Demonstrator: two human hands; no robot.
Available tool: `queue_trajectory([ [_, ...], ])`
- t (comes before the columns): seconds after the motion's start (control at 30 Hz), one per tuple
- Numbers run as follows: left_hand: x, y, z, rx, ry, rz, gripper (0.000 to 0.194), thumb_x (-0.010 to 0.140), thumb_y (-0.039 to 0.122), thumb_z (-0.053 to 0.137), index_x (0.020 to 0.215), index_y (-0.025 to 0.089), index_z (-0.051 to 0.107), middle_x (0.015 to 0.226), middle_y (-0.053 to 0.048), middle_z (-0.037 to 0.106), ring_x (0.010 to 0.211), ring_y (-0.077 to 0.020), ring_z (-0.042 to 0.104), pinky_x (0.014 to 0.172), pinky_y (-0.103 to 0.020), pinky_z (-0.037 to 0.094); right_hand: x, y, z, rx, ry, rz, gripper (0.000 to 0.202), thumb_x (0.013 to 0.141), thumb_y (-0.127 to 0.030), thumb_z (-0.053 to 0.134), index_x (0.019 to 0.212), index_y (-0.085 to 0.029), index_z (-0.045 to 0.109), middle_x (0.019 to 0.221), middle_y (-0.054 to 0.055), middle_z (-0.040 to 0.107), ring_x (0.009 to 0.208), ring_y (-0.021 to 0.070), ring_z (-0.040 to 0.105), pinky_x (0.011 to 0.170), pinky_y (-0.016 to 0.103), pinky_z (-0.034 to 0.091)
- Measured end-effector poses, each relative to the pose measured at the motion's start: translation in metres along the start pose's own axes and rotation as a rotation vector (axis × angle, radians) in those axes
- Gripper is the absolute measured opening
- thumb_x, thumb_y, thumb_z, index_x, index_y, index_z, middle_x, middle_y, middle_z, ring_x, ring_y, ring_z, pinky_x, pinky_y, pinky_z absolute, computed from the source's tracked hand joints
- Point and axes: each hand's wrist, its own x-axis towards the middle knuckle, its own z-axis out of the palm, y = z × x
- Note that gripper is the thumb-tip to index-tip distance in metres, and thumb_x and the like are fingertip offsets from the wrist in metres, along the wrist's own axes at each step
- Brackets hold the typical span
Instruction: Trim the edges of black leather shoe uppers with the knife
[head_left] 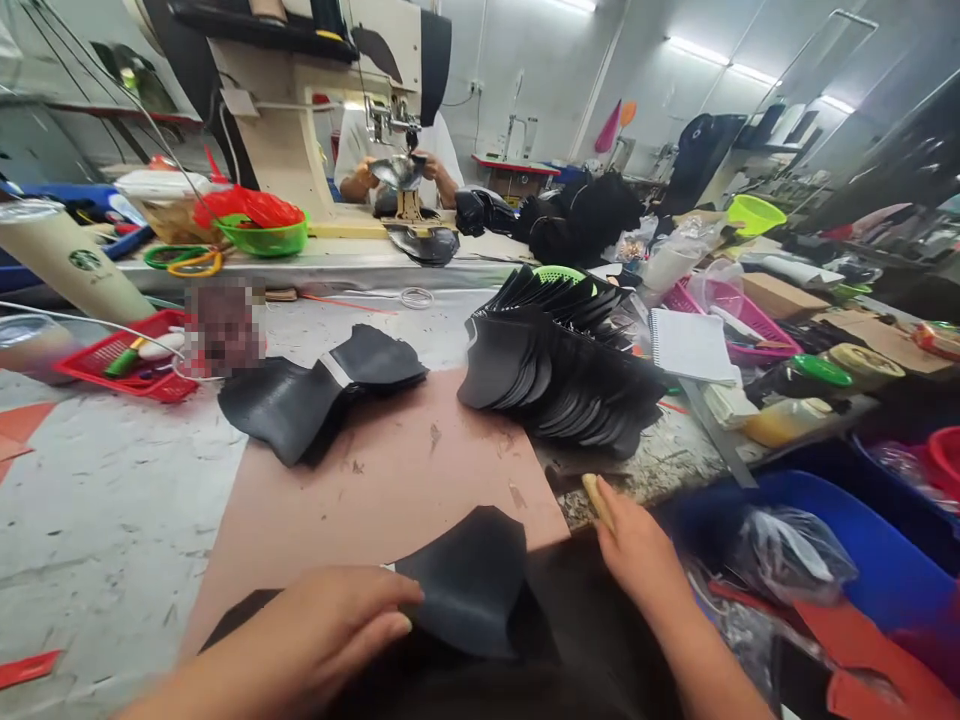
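Observation:
My left hand pinches the edge of a cut black leather-like piece between thumb and fingers, low in front of me. Its free end spreads out to the right over dark material. My right hand is closed around a pale, wooden-looking handle at the edge of the pink board; the rest of that tool I cannot make out. A small stack of black pieces with a light band lies farther back on the board. Right of it, a fanned row of many similar black pieces leans together.
A red basket with tools and a Starbucks tumbler stand at left. A person works at a sewing machine behind the table. At right are a notebook, jars and a blue bin.

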Motion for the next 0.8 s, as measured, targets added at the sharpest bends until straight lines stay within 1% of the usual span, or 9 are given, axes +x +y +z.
queue_trajectory([
  [0.1, 0.013, -0.003, -0.011, 0.011, 0.003, -0.074, 0.029, 0.086, 0.035, 0.036, 0.104, 0.03, 0.058, 0.103, 0.002, 0.064, 0.092, -0.0156, 0.058, 0.079, -0.023, 0.044, 0.012, 0.001, -0.015, 0.045, -0.06, 0.138, 0.046, 0.072, -0.017, 0.035, 0.116, -0.017, 0.047, 0.1, 0.008, 0.058, 0.085, 0.0193, 0.056, 0.071, 0.03, 0.045],
  [0.17, 0.029, -0.003, -0.013, 0.04, 0.009, -0.072, 0.028, 0.086, 0.032, 0.036, 0.1, 0.028, 0.059, 0.099, 0.002, 0.064, 0.09, -0.0149, 0.058, 0.078, -0.023, 0.044, 0.02, -0.004, -0.028, 0.056, -0.067, 0.205, 0.043, 0.067, -0.018, 0.039, 0.108, -0.019, 0.051, 0.095, 0.006, 0.057, 0.079, 0.0181, 0.056, 0.066, 0.028, 0.043],
  [0.23, 0.049, -0.001, -0.011, 0.109, -0.007, -0.037, 0.026, 0.085, 0.027, 0.037, 0.098, 0.027, 0.06, 0.097, 0.002, 0.064, 0.089, -0.0153, 0.058, 0.078, -0.025, 0.044, 0.026, -0.014, -0.041, 0.047, -0.042, 0.209, 0.034, 0.063, -0.018, 0.041, 0.095, -0.02, 0.054, 0.086, 0.004, 0.056, 0.073, 0.0173, 0.054, 0.062, 0.027, 0.041],
  [0.33, 0.076, 0.001, 0.002, 0.275, -0.04, -0.005, 0.025, 0.083, 0.021, 0.04, 0.095, 0.024, 0.061, 0.093, -0.002, 0.062, 0.087, -0.0179, 0.058, 0.077, -0.029, 0.044, 0.035, -0.036, -0.056, 0.077, -0.013, 0.091, 0.018, 0.065, -0.018, 0.042, 0.079, -0.019, 0.054, 0.081, 0.004, 0.055, 0.072, 0.017, 0.053, 0.062, 0.026, 0.039],
  [0.43, 0.093, 0.002, 0.015, 0.375, -0.021, -0.029, 0.019, 0.081, 0.022, 0.044, 0.092, 0.022, 0.06, 0.089, -0.003, 0.059, 0.084, -0.0199, 0.057, 0.073, -0.031, 0.045, 0.044, -0.056, -0.069, 0.191, -0.1, -0.042, 0.016, 0.074, -0.028, 0.045, 0.082, -0.019, 0.056, 0.079, 0.003, 0.058, 0.072, 0.0165, 0.054, 0.063, 0.026, 0.038],
  [0.5, 0.096, 0.001, 0.022, 0.391, 0.007, -0.05, 0.015, 0.08, 0.021, 0.047, 0.09, 0.021, 0.059, 0.088, -0.004, 0.058, 0.084, -0.0202, 0.056, 0.072, -0.031, 0.045, 0.048, -0.067, -0.077, 0.238, -0.251, -0.117, 0.018, 0.077, -0.034, 0.048, 0.086, -0.02, 0.056, 0.077, 0.001, 0.06, 0.071, 0.0154, 0.055, 0.061, 0.024, 0.037],
  [0.57, 0.096, 0.001, 0.026, 0.391, 0.028, -0.062, 0.013, 0.08, 0.02, 0.049, 0.089, 0.02, 0.058, 0.088, -0.004, 0.056, 0.085, -0.0202, 0.055, 0.072, -0.031, 0.044, 0.05, -0.073, -0.083, 0.218, -0.374, -0.196, 0.017, 0.078, -0.035, 0.049, 0.087, -0.022, 0.055, 0.078, 0.0, 0.061, 0.07, 0.0139, 0.056, 0.059, 0.023, 0.036],
  [0.67, 0.092, -0.003, 0.03, 0.369, 0.068, -0.057, 0.012, 0.081, 0.02, 0.049, 0.088, 0.02, 0.058, 0.089, -0.004, 0.056, 0.086, -0.02, 0.054, 0.073, -0.031, 0.044, 0.05, -0.077, -0.084, 0.097, -0.402, -0.304, 0.017, 0.08, -0.032, 0.048, 0.091, -0.022, 0.055, 0.085, 0.001, 0.061, 0.072, 0.0138, 0.056, 0.059, 0.023, 0.034],
  [0.8, 0.09, -0.014, 0.036, 0.322, 0.16, 0.019, 0.012, 0.081, 0.022, 0.05, 0.089, 0.02, 0.059, 0.087, -0.003, 0.056, 0.084, -0.0188, 0.054, 0.073, -0.03, 0.044, 0.05, -0.082, -0.078, -0.022, -0.42, -0.378, 0.016, 0.081, -0.025, 0.044, 0.09, -0.02, 0.055, 0.085, 0.003, 0.06, 0.073, 0.0145, 0.055, 0.059, 0.024, 0.033],
])
